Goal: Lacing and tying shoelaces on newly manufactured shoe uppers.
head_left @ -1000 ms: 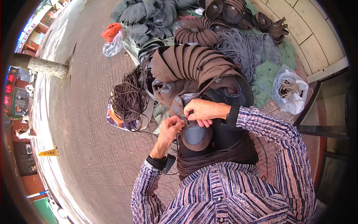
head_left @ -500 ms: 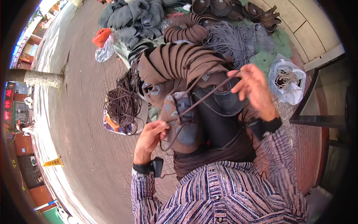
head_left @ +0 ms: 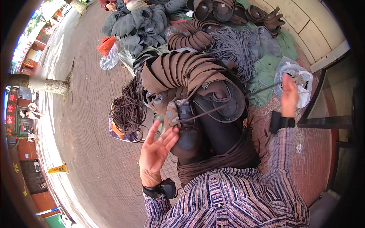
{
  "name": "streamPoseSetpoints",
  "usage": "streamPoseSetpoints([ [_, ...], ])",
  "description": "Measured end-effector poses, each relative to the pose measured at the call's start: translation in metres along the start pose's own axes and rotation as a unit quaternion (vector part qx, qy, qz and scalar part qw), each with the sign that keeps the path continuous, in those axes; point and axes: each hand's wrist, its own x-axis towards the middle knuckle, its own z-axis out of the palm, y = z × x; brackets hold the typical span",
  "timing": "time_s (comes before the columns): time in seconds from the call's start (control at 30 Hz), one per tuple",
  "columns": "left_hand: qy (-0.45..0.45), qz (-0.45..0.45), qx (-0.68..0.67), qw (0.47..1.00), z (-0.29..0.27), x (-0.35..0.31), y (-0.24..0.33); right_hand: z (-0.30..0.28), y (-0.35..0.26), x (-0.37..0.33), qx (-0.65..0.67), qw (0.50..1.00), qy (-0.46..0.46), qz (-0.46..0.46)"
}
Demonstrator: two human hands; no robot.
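Note:
A brown and blue-grey shoe upper (head_left: 172,116) rests on my lap, with a lace through its eyelets. My right hand (head_left: 289,98) is raised to the right, fingers closed on the brown shoelace (head_left: 216,109), which stretches in a line from the upper. My left hand (head_left: 155,154) is beside the upper's lower left, its fingers spread and nothing visible in them. A curved row of nested brown shoe uppers (head_left: 178,70) lies just beyond, partly over my knees. A thick bundle of brown laces (head_left: 224,159) drapes across my lap.
Left of my knees lies a tangle of dark brown laces (head_left: 127,110). Grey laces (head_left: 232,43) and grey uppers (head_left: 135,28) are piled ahead on green sheeting (head_left: 262,85). A plastic bag (head_left: 304,98) stands at right, near a dark-framed glass panel (head_left: 323,102). Another person's hand (head_left: 111,6) shows far ahead.
My right hand has swung right and outward, drawing the lace farther from the upper. My left hand has let go near the upper and opened its fingers.

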Motion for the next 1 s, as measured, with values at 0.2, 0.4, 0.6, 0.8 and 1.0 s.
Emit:
streamPoseSetpoints([
  [0.2,0.272,-0.009,0.255,0.928,-0.067,0.038,-0.032,-0.018,-0.014,0.006,-0.062,0.995,0.064,0.034],
  [0.4,0.178,0.122,0.249,0.944,-0.093,0.070,-0.066,-0.098,-0.074,0.059,-0.047,0.996,0.064,-0.026],
  [0.6,0.244,0.116,0.400,0.876,-0.110,0.065,-0.075,-0.009,-0.040,-0.007,-0.214,0.977,0.007,0.011],
  [0.8,0.265,0.308,0.617,0.674,-0.071,0.033,-0.045,0.173,-0.014,-0.149,-0.482,0.774,-0.345,-0.222],
  [1.0,0.012,0.380,0.713,0.589,-0.051,0.044,-0.031,0.191,0.085,-0.189,-0.457,0.661,-0.554,-0.219],
])
